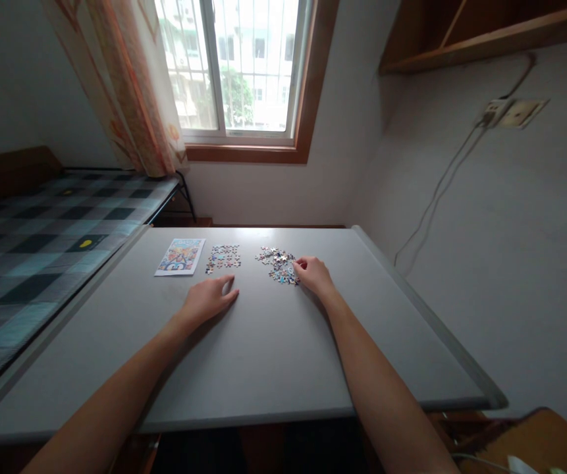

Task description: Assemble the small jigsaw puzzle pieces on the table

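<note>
A loose pile of small puzzle pieces (pixel 283 268) lies on the grey-white table (pixel 263 368), right of its middle. My right hand (pixel 314 275) is at the pile's right edge, thumb and fingertips pinched together; whatever lies between them is too small to make out. Several pieces (pixel 224 257) are set out in rows left of the pile. Just below these rows rests my left hand (pixel 211 297), thumb and index finger apart, holding nothing. A colourful picture sheet (pixel 180 257) lies flat to the left of the rows.
Along the left side of the table is a bed (pixel 66 224) with a checked cover. A window (pixel 243 66) and a curtain (pixel 130 85) are behind. A cable (pixel 438 181) hangs from a wall socket on the right. A wooden chair (pixel 540 441) stands at the lower right.
</note>
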The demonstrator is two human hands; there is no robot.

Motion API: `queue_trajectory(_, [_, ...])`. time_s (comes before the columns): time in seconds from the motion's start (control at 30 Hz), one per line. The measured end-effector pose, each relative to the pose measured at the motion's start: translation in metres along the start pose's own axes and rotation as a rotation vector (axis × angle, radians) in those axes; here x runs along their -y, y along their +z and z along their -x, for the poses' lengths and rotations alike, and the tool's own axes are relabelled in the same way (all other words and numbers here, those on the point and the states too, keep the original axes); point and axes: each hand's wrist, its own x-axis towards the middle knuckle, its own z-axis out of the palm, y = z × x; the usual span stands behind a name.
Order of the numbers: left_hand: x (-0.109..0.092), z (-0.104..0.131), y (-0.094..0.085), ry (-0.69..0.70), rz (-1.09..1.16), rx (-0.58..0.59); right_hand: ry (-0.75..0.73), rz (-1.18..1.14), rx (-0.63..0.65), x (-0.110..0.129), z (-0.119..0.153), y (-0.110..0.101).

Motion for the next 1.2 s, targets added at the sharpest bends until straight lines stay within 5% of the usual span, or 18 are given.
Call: queue_trajectory(1.2, [0.0026,-0.0016,0.0038,0.026,-0.014,-0.025,-0.058,-0.052,0.031,-0.0023,-0.0009,0.0028])
